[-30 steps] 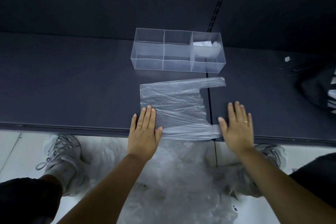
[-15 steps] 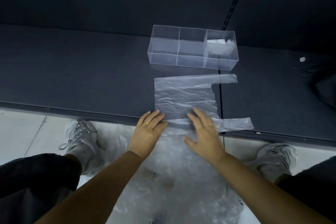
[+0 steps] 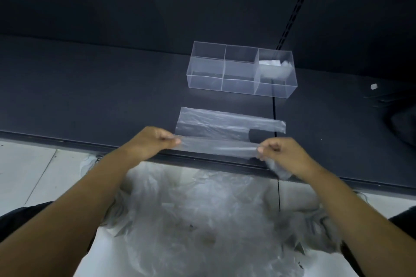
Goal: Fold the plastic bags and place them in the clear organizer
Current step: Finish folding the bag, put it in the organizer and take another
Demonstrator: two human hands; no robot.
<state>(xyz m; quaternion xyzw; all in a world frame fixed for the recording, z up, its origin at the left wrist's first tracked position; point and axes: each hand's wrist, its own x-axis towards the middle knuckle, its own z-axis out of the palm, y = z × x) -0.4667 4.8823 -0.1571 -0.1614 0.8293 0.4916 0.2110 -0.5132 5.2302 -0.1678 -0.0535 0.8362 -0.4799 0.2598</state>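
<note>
A clear plastic bag (image 3: 216,122) lies flat on the dark shelf (image 3: 90,101), its near edge lifted off the surface. My left hand (image 3: 153,141) pinches that near edge at its left end. My right hand (image 3: 286,153) pinches the same edge at its right end, with the bag's near handle hanging crumpled below the fingers. Behind the bag stands the clear organizer (image 3: 240,69) with three compartments in a row. Its right compartment holds folded white plastic (image 3: 273,67); the left and middle ones show nothing inside.
A heap of loose clear plastic bags (image 3: 202,220) lies on the pale floor below the shelf's front edge, between my arms. A small white scrap (image 3: 374,86) sits on the shelf at the far right, near a dark object (image 3: 403,123).
Both hands went from lying flat on the bag's near part to pinching its near edge, which now rises off the shelf and towards the far edge. The view has shifted.
</note>
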